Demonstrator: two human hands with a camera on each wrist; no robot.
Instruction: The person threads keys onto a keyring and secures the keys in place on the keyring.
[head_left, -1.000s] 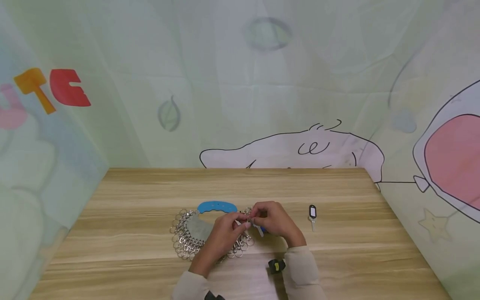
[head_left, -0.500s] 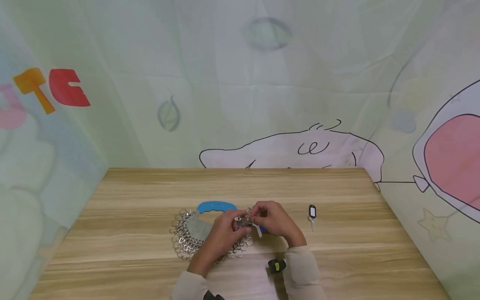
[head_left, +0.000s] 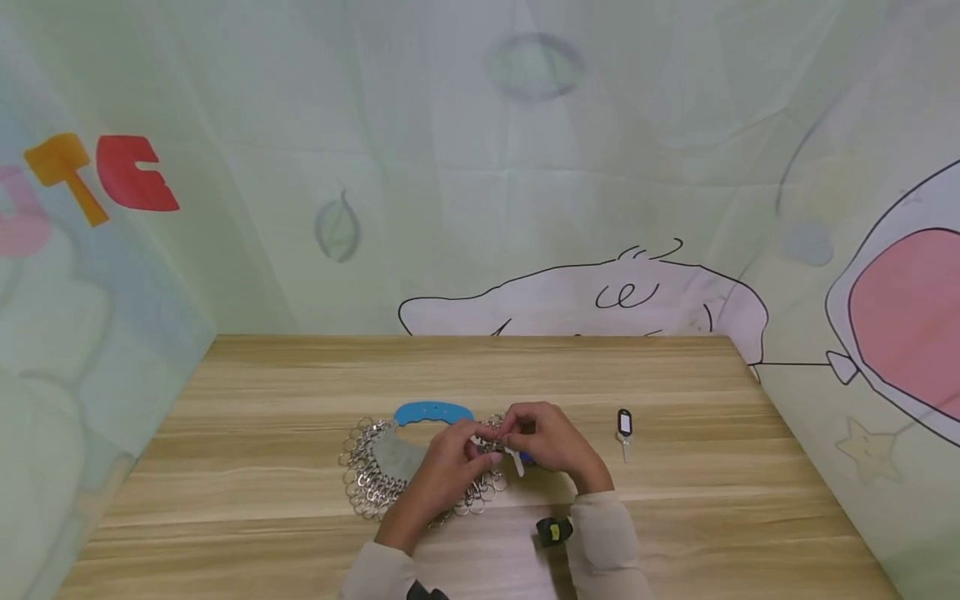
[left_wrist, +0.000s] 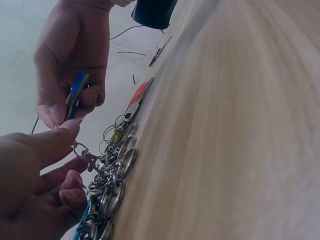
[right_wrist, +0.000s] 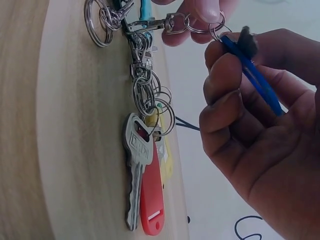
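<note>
On the table, partly under my left hand point(head_left: 447, 462), lies a crescent-shaped key-ring holder with a blue handle point(head_left: 433, 412) and a grey plate point(head_left: 396, 457). Many metal rings on swivel clasps point(right_wrist: 165, 24) fringe it. My left fingers pinch a split ring point(right_wrist: 202, 29) at the end of one clasp. Between the thumb and fingers of my right hand point(head_left: 550, 439) is a blue key tag point(right_wrist: 260, 82), with a key point(head_left: 517, 463) beside it. The tag's small ring meets the split ring at the fingertips, partly hidden by them.
A key with a red tag point(right_wrist: 152, 200) and a yellow tag point(right_wrist: 167, 155) hang from the holder's rings. To the right lies a key with a black-rimmed tag point(head_left: 625, 423). Printed fabric walls enclose the wooden table point(head_left: 300, 367).
My left fingers spread apart half a second ago, showing more of the metal clasps, and have since come back together at the ring. My right hand has barely moved.
</note>
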